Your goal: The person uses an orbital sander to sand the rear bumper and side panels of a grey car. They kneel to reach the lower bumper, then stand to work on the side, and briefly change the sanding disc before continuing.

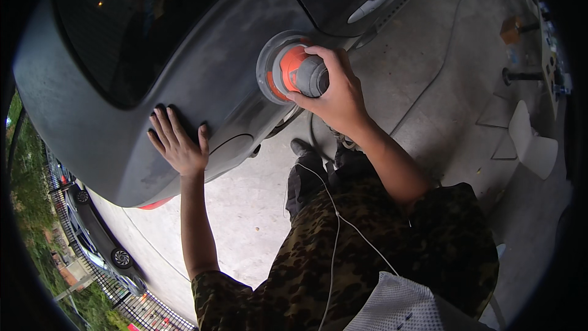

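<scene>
My right hand [340, 99] is wrapped round the top of an orange and grey round sander [293, 65]. The sander's wide disc rests against the side of a dull grey car body [214, 83], below the dark side window [122, 30] and near the door seam. My left hand [179, 145] lies flat on the same panel, fingers spread, further toward the red light [156, 203]. It holds nothing. Patchy, cloudy marks show on the grey surface. The sander's working face is hidden against the panel.
A thin cable [438, 73] trails across the concrete floor [422, 30]. A white chair [530, 140] and a bench [549, 55] stand at the right. A car door handle [375, 5] juts out at the top. Outside at lower left, a dark car [98, 233] is parked beside a fence.
</scene>
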Action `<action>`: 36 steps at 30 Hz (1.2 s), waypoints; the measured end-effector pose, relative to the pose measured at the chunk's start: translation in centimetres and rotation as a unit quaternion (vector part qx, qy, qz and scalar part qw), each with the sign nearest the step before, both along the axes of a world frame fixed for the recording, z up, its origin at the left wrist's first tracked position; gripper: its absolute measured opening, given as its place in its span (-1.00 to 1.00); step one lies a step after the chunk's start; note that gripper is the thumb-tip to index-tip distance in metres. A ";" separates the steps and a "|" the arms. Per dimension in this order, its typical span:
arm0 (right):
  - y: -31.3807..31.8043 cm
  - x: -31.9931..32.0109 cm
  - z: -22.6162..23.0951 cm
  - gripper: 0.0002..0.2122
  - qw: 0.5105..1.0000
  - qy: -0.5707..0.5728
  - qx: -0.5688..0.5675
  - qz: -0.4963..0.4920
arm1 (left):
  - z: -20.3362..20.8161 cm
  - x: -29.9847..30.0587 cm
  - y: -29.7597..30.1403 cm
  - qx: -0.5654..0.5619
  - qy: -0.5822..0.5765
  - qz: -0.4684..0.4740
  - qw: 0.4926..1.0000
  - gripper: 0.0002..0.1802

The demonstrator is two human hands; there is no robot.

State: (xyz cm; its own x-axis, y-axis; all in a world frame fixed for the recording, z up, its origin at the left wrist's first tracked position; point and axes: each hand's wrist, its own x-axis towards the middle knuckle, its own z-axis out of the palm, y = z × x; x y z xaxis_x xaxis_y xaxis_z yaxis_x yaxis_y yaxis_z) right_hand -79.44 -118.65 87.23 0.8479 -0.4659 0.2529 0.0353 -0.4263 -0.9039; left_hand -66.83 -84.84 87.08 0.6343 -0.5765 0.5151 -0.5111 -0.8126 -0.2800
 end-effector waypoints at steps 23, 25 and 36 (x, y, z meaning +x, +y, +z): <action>-5.3 -5.1 -3.2 -0.29 0.986 -0.051 0.027 -0.155 | 0.9 1.1 -15.8 0.147 0.098 -0.169 0.970 0.00; -6.1 -5.0 -3.3 -0.31 0.984 -0.032 0.044 -0.168 | 0.2 0.9 -18.7 0.204 0.094 -0.194 0.955 -0.05; -3.7 -0.4 -3.2 -0.34 0.994 -0.061 -0.072 -0.058 | -12.5 -13.2 -3.5 -0.039 0.432 -0.177 0.883 -0.38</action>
